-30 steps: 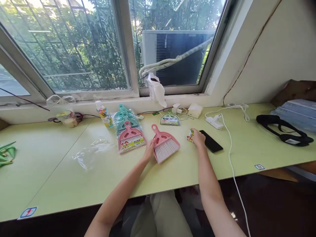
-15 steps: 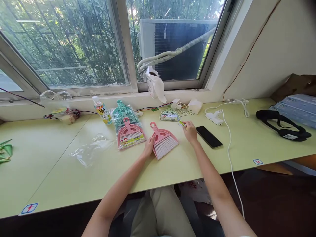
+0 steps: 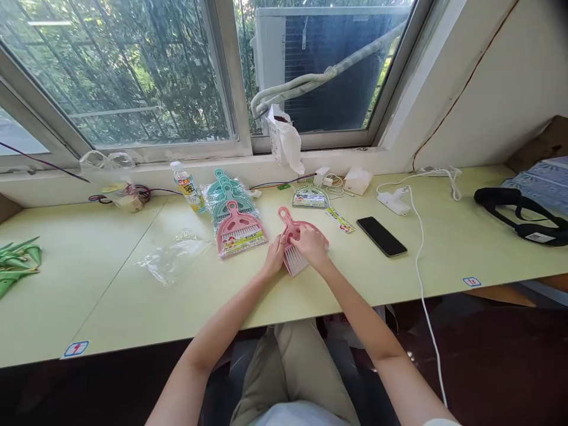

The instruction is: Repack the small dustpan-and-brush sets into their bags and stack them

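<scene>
A small pink dustpan with a white-bristled brush (image 3: 289,225) lies on the pale green desk (image 3: 133,307), handle pointing away from me. My left hand (image 3: 276,255) rests against its near left edge, fingers curled onto it. My right hand (image 3: 309,244) lies on top of the brush, fingers bent over it. To the left is a pack of pink and teal dustpan sets in clear wrap (image 3: 235,220). A printed paper label (image 3: 340,220) lies on the desk just right of the pink dustpan.
A black phone (image 3: 381,236) lies right of the label. A white charger and cable (image 3: 410,204) run off the front edge. An empty clear bag (image 3: 171,257), a bottle (image 3: 188,188), a black strap (image 3: 519,216) and green items (image 3: 18,260) also sit here.
My right hand carried the paper label back past the phone, let it go on the desk and came onto the pink brush. My left hand stayed at the dustpan's edge.
</scene>
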A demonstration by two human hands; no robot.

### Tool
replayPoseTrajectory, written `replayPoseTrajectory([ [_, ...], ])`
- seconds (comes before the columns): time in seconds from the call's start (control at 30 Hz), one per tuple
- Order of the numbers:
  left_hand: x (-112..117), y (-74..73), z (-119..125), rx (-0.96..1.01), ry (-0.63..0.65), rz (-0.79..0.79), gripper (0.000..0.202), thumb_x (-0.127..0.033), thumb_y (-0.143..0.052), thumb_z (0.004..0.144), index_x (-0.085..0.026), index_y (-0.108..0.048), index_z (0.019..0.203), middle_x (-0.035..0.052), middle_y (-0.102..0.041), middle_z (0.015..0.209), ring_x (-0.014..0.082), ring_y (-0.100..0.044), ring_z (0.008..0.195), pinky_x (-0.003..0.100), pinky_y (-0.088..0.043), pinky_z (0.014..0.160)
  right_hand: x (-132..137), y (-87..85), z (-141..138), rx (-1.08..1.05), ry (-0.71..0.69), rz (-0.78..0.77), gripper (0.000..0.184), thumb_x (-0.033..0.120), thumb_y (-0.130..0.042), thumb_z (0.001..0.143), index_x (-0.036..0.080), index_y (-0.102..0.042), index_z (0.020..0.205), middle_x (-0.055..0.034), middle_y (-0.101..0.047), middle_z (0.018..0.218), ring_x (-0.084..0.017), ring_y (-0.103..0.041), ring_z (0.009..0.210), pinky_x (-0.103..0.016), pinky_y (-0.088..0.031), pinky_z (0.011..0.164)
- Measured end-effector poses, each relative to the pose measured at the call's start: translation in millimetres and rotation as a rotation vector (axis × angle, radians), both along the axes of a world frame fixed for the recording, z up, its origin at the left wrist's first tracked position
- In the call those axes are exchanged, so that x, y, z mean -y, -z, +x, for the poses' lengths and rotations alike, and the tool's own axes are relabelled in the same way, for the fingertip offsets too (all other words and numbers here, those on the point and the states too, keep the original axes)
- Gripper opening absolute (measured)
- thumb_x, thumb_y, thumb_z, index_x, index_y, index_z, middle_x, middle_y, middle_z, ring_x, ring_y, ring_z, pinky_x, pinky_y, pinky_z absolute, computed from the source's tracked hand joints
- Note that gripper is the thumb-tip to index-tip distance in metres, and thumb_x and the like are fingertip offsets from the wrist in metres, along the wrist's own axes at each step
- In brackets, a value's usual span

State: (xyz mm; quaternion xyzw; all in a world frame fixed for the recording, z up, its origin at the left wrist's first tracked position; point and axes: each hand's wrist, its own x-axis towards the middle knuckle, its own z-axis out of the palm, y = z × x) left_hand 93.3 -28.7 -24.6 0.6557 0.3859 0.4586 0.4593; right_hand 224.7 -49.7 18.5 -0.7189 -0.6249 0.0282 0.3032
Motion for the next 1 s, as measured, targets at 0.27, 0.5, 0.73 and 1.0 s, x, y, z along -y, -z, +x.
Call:
replayPoseTrajectory([
  [0.27, 5, -8.5, 5, 0.087, 0.145, -0.048, 0.053, -0.058, -0.036, 0.09, -0.017, -0.063, 0.11, 0.0082, -0.067, 0.107, 0.0236, -0.059, 0.102, 0.035, -0.042, 0.093, 0, -3.8, 21, -0.388, -0.036, -0.013, 0.014, 0.035, -0.068, 0.062, 0.022, -0.066, 0.064, -0.0029, -0.069, 0.071, -0.019, -0.062, 0.07, -0.031, -0.046, 0.07],
  [0.5, -6, -2.9, 0, 0.017, 0.014, -0.1, 0.052, -0.051, -0.029, 0.094, -0.017, -0.06, 0.117, 0.0104, -0.065, 0.117, 0.0257, -0.058, 0.107, 0.037, -0.042, 0.092, 25, -39.3, 69, -0.961, -0.168, -0.059, 0.037, 0.056, -0.059, 0.067, 0.019, -0.064, 0.069, -0.0004, -0.06, 0.059, -0.014, -0.052, 0.052, -0.028, -0.041, 0.052],
  [0.73, -17, -6.5, -20, -0.607, -0.042, 0.03, 0.041, -0.037, -0.031, 0.094, -0.017, -0.066, 0.087, 0.01, -0.067, 0.087, 0.0248, -0.06, 0.085, 0.034, -0.042, 0.076, 52, -60.5, 128, -0.125, 0.06, -0.3, 0.028, 0.043, -0.066, 0.071, 0.016, -0.07, 0.075, -0.0081, -0.067, 0.074, -0.02, -0.062, 0.071, -0.027, -0.042, 0.062],
  [1.0, -16, -2.8, -21, -0.763, -0.167, 0.236, 0.032, -0.027, -0.035, 0.094, -0.019, -0.063, 0.109, 0.0096, -0.057, 0.099, 0.0225, -0.056, 0.097, 0.032, -0.042, 0.082, 37, -9.7, 125, 0.302, 0.319, -0.515, 0.036, 0.042, -0.064, 0.078, 0.013, -0.07, 0.098, -0.018, -0.067, 0.103, -0.029, -0.064, 0.097, -0.032, -0.047, 0.076],
])
